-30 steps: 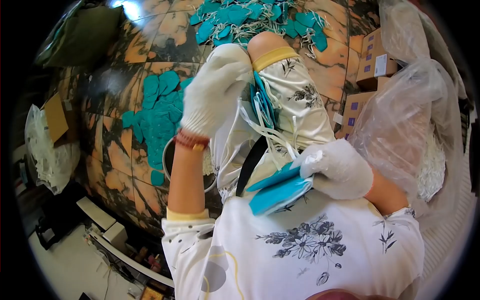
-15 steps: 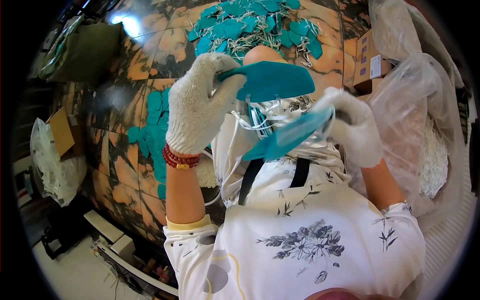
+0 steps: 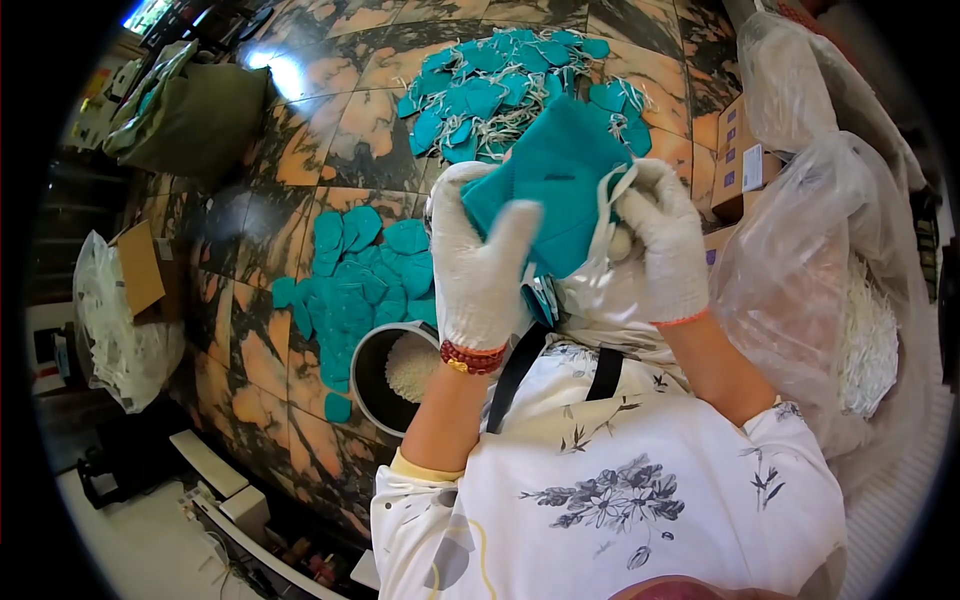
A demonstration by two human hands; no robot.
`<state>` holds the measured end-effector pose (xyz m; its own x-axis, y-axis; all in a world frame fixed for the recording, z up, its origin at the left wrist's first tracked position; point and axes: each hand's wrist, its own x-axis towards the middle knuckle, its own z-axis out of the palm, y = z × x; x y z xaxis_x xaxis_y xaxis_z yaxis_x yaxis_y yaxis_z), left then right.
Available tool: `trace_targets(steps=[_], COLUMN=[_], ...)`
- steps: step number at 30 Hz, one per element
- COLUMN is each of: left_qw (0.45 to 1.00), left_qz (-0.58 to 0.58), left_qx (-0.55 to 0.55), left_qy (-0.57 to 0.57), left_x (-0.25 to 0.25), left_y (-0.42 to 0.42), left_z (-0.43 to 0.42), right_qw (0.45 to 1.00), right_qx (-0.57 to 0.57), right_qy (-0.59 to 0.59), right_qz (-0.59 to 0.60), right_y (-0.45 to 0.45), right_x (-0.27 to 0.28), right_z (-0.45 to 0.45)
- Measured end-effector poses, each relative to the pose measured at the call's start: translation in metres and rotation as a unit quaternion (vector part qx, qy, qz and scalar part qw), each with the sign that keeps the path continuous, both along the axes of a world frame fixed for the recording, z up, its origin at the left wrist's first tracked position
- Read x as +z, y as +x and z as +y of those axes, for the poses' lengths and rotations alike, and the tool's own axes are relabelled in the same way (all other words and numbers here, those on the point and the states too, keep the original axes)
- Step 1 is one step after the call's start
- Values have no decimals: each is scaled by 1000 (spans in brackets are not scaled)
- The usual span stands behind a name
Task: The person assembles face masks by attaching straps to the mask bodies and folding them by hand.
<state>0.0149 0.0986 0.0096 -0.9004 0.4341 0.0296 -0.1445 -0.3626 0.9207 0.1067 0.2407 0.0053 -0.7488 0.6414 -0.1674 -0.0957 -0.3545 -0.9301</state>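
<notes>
A teal face mask (image 3: pixel 570 185) is held up in front of me, opened broad side toward me, with a small dark mark on it. My left hand (image 3: pixel 478 265), in a white knit glove, grips its left side, thumb in front and fingers behind. At the right edge, my gloved right hand (image 3: pixel 668 240) is closed on the mask beside a white strap (image 3: pixel 606 215) that hangs down across it; its fingertips are partly hidden. Below the mask, more folded teal material (image 3: pixel 541 300) rests at my lap.
Ahead on the marble floor lies a pile of teal masks with white straps (image 3: pixel 470 95). Flat teal pieces (image 3: pixel 360 285) spread to the left, near a pot (image 3: pixel 372 378) holding something white. Clear plastic bags (image 3: pixel 800 250) and a cardboard box (image 3: pixel 735 150) stand at the right.
Two teal pieces were held apart, one per hand; now both hands are on one mask turned broadside. My left hand has moved right, my right hand slightly left, and the pot has come into sight.
</notes>
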Motion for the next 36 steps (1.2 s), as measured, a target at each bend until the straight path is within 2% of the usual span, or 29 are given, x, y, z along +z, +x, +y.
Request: trace_targets(steps=[2,3,6,7,9,11,13,14,15,18,19,21,23,25,27,29,31,33,34,35,36], left_qw=[992,995,986,951,945,936,953,960,989,999,999,997,997,998,995,990,988,998,998,998,997], left_qz=[73,36,79,189,222,263,228,209,110,-15,9,54,55,16,-75,-78,6,41,60,26,8], left_qx=[-10,21,39,43,4,-28,-39,-41,-42,21,31,16,-17,-64,-1,18,-8,-7,-5,30,20], left_qy=[-102,-96,-141,-241,-241,-231,-197,-181,-94,31,-23,-61,-51,7,68,117,155,55,4,47,80], left_x=[-3,-3,5,7,7,9,6,4,3,9,8,5,6,7,16,16,7,14,21,30,36], left_y=[-1,-3,-16,-23,-23,-19,-15,-13,-9,-6,-10,-15,-19,-21,-7,-3,-6,-10,-13,-15,-21], left_z=[1,1,-12,-18,-17,-12,-9,-9,-8,-10,-13,-18,-19,-16,1,6,4,4,4,3,-2], right_qw=[999,998,950,958,965,949,927,949,966,994,995,988,992,993,990,988,984,980,984,988,989], right_qx=[21,56,28,13,-20,52,68,55,45,71,93,145,128,118,119,106,94,80,81,83,68], right_qy=[-19,7,296,284,258,307,364,309,253,77,36,-43,-20,18,67,108,147,183,156,130,122], right_qz=[-17,-39,-90,-47,37,53,65,45,25,21,19,12,0,-19,-45,-40,-34,-27,-15,-2,55], right_y=[-1,1,9,7,7,3,-2,-2,-2,-1,1,3,-1,-4,-8,-12,-16,-18,-19,-19,-22], right_x=[3,5,6,16,39,38,29,31,36,31,30,27,29,31,32,32,32,32,37,46,42], right_z=[-7,-6,31,34,37,28,25,23,19,23,24,27,24,22,20,13,10,9,11,14,16])
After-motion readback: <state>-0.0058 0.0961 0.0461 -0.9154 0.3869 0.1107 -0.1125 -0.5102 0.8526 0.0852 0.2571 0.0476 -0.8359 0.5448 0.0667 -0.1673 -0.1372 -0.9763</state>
